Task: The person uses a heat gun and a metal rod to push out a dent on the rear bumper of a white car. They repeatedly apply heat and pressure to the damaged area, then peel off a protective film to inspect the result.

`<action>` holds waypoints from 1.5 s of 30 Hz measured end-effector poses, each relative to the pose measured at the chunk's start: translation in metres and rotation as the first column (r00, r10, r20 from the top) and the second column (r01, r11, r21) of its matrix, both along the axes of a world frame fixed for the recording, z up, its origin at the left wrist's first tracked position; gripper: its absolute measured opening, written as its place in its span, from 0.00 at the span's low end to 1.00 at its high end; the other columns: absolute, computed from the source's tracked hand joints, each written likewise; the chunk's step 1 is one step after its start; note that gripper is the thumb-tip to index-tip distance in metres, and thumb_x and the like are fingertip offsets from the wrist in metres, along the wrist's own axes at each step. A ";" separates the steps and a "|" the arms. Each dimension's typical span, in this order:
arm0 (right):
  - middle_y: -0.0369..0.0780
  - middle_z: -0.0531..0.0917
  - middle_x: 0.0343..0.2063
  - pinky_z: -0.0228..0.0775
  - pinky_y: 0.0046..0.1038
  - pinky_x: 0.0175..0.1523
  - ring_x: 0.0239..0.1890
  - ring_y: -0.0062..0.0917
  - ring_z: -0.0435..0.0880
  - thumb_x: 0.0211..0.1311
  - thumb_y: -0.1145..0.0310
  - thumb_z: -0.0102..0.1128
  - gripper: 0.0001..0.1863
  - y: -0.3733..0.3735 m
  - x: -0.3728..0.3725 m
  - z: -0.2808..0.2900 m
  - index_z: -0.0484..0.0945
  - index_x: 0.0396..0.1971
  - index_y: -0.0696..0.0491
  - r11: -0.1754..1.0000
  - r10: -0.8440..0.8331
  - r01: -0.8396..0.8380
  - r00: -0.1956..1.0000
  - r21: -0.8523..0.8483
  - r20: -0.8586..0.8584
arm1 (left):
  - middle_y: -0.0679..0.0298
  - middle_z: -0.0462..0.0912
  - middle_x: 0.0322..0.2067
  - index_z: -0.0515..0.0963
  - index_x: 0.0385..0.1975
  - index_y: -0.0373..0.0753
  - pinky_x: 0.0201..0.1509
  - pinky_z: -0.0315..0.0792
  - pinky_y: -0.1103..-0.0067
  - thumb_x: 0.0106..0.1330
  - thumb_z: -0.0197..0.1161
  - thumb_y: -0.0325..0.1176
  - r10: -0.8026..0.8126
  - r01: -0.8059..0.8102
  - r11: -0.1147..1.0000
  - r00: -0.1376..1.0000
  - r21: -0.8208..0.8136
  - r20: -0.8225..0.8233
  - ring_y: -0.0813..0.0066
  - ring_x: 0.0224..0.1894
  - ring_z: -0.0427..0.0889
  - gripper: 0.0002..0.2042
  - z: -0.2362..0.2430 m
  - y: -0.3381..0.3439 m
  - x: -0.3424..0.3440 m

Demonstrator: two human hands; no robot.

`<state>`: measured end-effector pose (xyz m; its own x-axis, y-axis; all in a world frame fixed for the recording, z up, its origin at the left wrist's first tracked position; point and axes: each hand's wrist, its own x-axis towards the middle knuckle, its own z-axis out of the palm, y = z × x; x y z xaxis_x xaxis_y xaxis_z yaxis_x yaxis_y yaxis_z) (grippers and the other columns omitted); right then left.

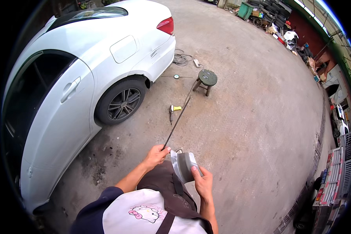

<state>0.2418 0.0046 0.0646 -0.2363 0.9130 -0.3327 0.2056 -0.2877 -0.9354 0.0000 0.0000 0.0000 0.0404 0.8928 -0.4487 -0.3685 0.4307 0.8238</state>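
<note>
My left hand is closed in front of my waist, its thumb close to a clear edge of the film. From its fingers a long thin dark rod slants away toward the stool. My right hand grips a curved dark grey piece with translucent film at its side, thumb on top. What this piece is made of I cannot make out. On the ground beyond lies a grey and yellow pistol-shaped tool, apart from both hands.
A white car stands at left, its wheel near the tool. Ahead are a low round stool, a small round gauge-like object, a coiled cable and a white socket strip. Piled tyres and a truck are at right.
</note>
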 end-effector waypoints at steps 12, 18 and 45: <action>0.40 0.83 0.37 0.71 0.28 0.50 0.39 0.23 0.80 0.70 0.63 0.59 0.15 0.402 -0.029 0.024 0.79 0.39 0.62 0.958 -0.283 0.156 0.661 -0.242 -0.695 | 0.71 0.62 0.19 0.72 0.45 0.32 0.26 0.65 0.80 0.78 0.43 0.49 0.191 -0.242 0.955 0.943 0.169 0.272 0.83 0.18 0.62 0.23 0.014 0.345 -0.004; 0.41 0.83 0.41 0.73 0.31 0.52 0.43 0.26 0.82 0.69 0.64 0.59 0.15 0.600 -0.093 0.020 0.78 0.45 0.61 0.967 -0.105 -0.110 0.645 -0.228 -0.757 | 0.69 0.68 0.27 0.70 0.56 0.33 0.38 0.69 0.77 0.77 0.46 0.40 0.430 -0.483 0.854 0.864 0.193 0.260 0.81 0.26 0.67 0.18 0.016 0.474 -0.021; 0.42 0.83 0.39 0.78 0.24 0.40 0.39 0.24 0.83 0.69 0.66 0.58 0.14 1.085 -0.365 -0.072 0.74 0.46 0.61 0.872 0.284 -0.342 0.936 -0.349 -0.206 | 0.76 0.61 0.18 0.71 0.31 0.39 0.20 0.54 0.84 0.70 0.60 0.38 0.882 -0.886 0.448 0.417 -0.119 0.221 0.89 0.15 0.56 0.10 -0.011 0.941 -0.255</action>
<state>-0.1234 1.0896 -0.0079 -0.5602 0.5970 -0.5743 0.2156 -0.5643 -0.7969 -0.2550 0.9413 -0.0110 -0.6828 0.5015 -0.5313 -0.7029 -0.2526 0.6649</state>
